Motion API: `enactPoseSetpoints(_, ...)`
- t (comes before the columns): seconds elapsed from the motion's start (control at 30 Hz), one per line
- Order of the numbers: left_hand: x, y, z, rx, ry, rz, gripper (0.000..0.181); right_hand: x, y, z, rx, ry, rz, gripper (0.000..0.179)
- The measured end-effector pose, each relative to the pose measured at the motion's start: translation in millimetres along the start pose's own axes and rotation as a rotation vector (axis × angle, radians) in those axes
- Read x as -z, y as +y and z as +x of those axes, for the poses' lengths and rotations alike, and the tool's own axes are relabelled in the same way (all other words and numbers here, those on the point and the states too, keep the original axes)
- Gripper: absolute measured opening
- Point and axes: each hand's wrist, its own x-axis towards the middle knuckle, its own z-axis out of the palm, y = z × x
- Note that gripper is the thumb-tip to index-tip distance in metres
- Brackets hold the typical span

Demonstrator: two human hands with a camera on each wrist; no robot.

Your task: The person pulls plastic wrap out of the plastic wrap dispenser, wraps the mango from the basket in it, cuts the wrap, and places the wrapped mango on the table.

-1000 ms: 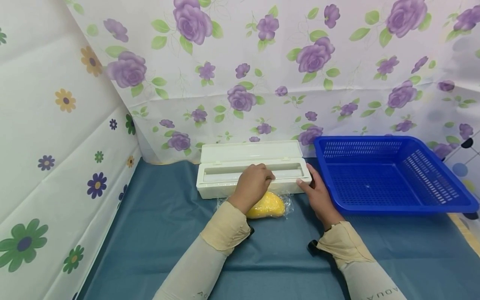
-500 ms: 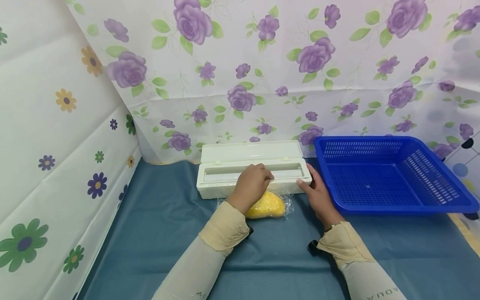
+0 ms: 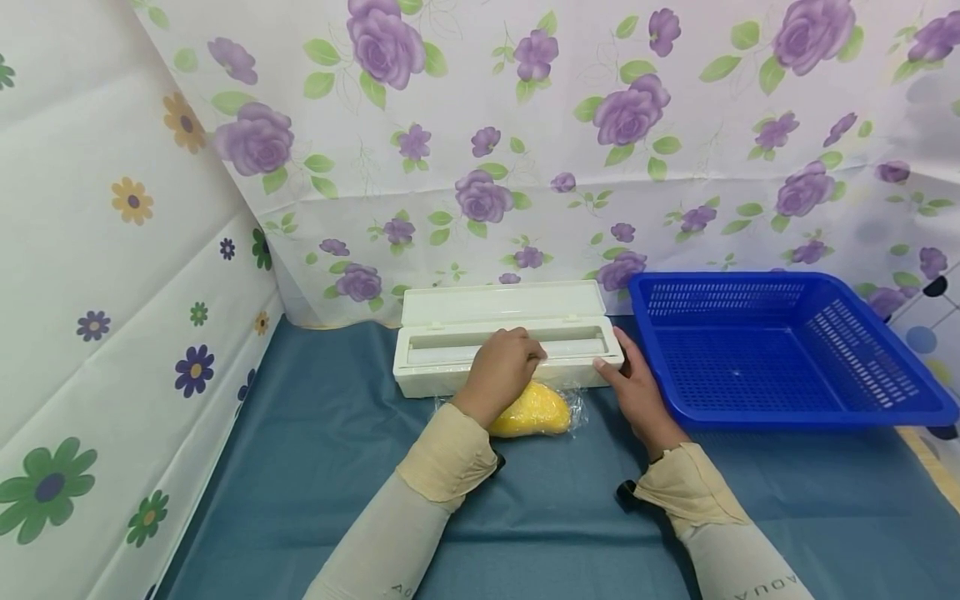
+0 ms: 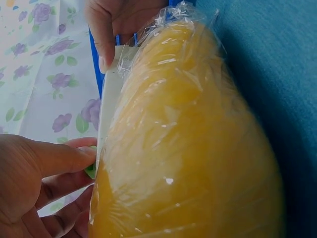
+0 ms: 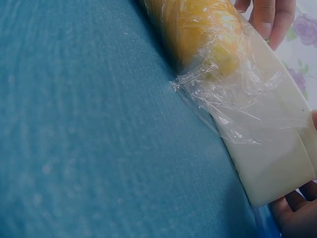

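A white cling film dispenser (image 3: 435,382) stands with its lid raised, and a roll of film (image 3: 442,356) lies inside. My left hand (image 3: 504,371) is over its front edge, thumb and fingers pinching a small green slide cutter (image 4: 90,170), mostly hidden by the fingertips. My right hand (image 3: 637,392) grips the dispenser's right end, thumb on top and fingers behind. Close against the dispenser's front lies a yellow fruit (image 3: 534,411), mango-like in shape, wrapped in clear cling film (image 5: 237,109). My left forearm and hand partly cover it in the head view.
To the right of the dispenser sits a blue plastic basket (image 3: 738,417) with slotted sides, near my right hand. A blue-green cloth (image 3: 555,533) covers the table. Flowered sheets (image 3: 480,117) hang behind and on the left.
My left hand has slid very slightly left along the dispenser's front edge. The right hand, the wrapped fruit and the basket stay put.
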Motion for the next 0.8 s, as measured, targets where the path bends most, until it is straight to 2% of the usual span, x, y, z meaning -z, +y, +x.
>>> enactPoseSetpoints(0.8, -0.6, -2.5, -3.0, 0.037, -0.017, -0.039, 0.016, -1.0, -3.6, -1.6, -0.014, -0.004, 0.001, 0.074)
